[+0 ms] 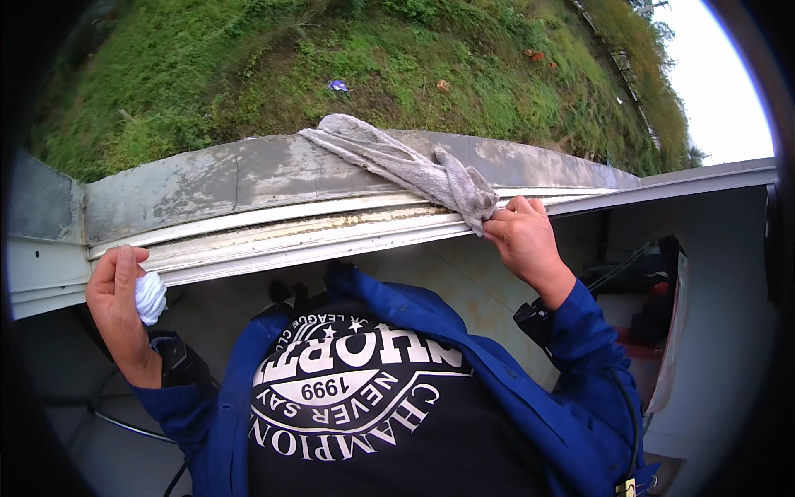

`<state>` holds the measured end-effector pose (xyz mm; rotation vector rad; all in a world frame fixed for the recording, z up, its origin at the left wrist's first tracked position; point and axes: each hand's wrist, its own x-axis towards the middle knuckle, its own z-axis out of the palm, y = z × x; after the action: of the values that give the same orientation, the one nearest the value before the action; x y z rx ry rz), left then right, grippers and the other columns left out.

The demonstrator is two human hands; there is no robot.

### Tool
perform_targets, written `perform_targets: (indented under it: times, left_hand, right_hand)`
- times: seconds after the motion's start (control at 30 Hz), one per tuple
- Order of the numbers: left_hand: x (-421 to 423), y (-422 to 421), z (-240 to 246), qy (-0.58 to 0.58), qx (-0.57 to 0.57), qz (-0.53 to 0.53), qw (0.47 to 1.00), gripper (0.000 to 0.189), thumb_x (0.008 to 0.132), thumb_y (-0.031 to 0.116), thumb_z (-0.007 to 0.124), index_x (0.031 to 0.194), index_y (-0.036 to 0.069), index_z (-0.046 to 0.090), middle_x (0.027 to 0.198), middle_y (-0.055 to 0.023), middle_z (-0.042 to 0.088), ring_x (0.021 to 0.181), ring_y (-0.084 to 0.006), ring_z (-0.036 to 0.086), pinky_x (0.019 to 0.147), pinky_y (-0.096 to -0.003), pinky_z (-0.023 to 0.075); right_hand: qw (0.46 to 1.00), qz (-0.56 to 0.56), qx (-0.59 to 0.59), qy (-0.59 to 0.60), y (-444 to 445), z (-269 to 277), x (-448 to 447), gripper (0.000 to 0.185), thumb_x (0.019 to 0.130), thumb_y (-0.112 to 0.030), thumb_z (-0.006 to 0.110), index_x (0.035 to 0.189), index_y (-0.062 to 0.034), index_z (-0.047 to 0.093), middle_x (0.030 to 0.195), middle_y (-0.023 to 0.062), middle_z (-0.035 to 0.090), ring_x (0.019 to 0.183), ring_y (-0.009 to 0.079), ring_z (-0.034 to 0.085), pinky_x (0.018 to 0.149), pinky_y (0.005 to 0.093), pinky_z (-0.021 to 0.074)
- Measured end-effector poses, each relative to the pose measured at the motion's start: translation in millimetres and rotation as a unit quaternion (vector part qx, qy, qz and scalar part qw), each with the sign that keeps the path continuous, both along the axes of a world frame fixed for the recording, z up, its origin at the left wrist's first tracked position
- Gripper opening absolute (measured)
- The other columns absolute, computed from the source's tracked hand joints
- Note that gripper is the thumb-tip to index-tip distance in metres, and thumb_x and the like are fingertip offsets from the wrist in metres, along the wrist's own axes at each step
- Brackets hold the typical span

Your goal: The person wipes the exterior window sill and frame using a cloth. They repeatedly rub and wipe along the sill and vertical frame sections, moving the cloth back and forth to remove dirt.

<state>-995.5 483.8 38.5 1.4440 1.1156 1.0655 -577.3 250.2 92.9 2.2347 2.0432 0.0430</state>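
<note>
My right hand (525, 239) grips one bunched end of a grey terry cloth (404, 161) at the window frame. From there the cloth stretches over the white sliding-window track (310, 233), and its looped far end lies on the concrete outer sill (273, 168). Dirt and brown stains line the groove of the track. At the track's left end, my left hand (118, 292) has a crumpled white wad (151, 298) tucked in its palm, perhaps cloth or paper. Its fingers are curled by the frame's corner (49, 267).
Beyond the sill a grassy slope (248, 81) drops away outside, with a blue scrap of litter (338, 86) on it. A sliding window sash edge (671, 189) stands at the right. Indoors, a rack with dark and red items (646, 335) is behind my right arm.
</note>
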Motion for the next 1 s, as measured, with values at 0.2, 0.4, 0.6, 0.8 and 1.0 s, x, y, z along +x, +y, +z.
perform_targets:
  times: [0.2,0.4,0.6,0.8,1.0]
  left_hand:
    - [-2.2,-2.3,0.7,-0.011,-0.016,-0.012,1.000,0.024,0.095,0.019,0.056,0.084,-0.002,0.062,0.066,0.0032,0.045,0.054,-0.0019,0.036,0.048,-0.0190,0.0246]
    - [-8.1,2.2,-8.1,-0.026,-0.001,0.000,1.000,0.023,0.094,0.018,0.056,0.084,-0.002,0.062,0.066,0.0030,0.046,0.054,-0.0021,0.037,0.048,-0.0190,0.0256]
    - [-19.3,5.7,-0.1,-0.042,-0.002,0.009,0.999,0.022,0.094,0.017,0.057,0.084,-0.002,0.063,0.066,0.0026,0.048,0.057,-0.0024,0.040,0.051,-0.0182,0.0287]
    - [-46.5,0.3,1.5,-0.050,-0.005,0.035,0.998,0.020,0.093,0.016,0.058,0.085,-0.002,0.064,0.066,0.0025,0.050,0.058,-0.0022,0.041,0.053,-0.0179,0.0300]
    - [-68.0,-11.1,0.8,-0.066,0.003,0.088,0.994,0.023,0.093,0.018,0.057,0.084,-0.002,0.064,0.064,0.0027,0.049,0.057,-0.0022,0.041,0.052,-0.0182,0.0290]
  right_hand:
    - [0.998,0.004,0.011,0.066,2.1,-9.1,1.1,0.006,0.071,-0.009,0.065,0.067,-0.0063,0.063,0.070,0.0056,0.056,0.079,0.0268,0.050,0.074,0.0373,0.0391]
    - [0.980,0.060,0.065,0.180,32.4,-24.0,-50.8,0.004,0.071,-0.003,0.061,0.075,-0.0025,0.061,0.075,0.0093,0.052,0.077,0.0300,0.048,0.071,0.0396,0.0384]
    - [0.963,0.172,0.043,0.205,82.5,-28.7,-115.4,0.020,0.065,0.001,0.057,0.084,-0.0022,0.062,0.077,0.0083,0.050,0.077,0.0284,0.045,0.070,0.0370,0.0359]
    - [0.920,0.293,-0.007,0.259,155.3,-39.7,-178.9,0.009,0.060,-0.002,0.061,0.068,-0.0047,0.061,0.070,0.0090,0.056,0.080,0.0291,0.051,0.072,0.0383,0.0395]
    - [0.857,0.168,-0.075,0.481,244.5,-48.9,-240.3,0.012,0.077,-0.005,0.065,0.086,0.0002,0.071,0.083,0.0136,0.069,0.070,0.0240,0.064,0.068,0.0349,0.0525]
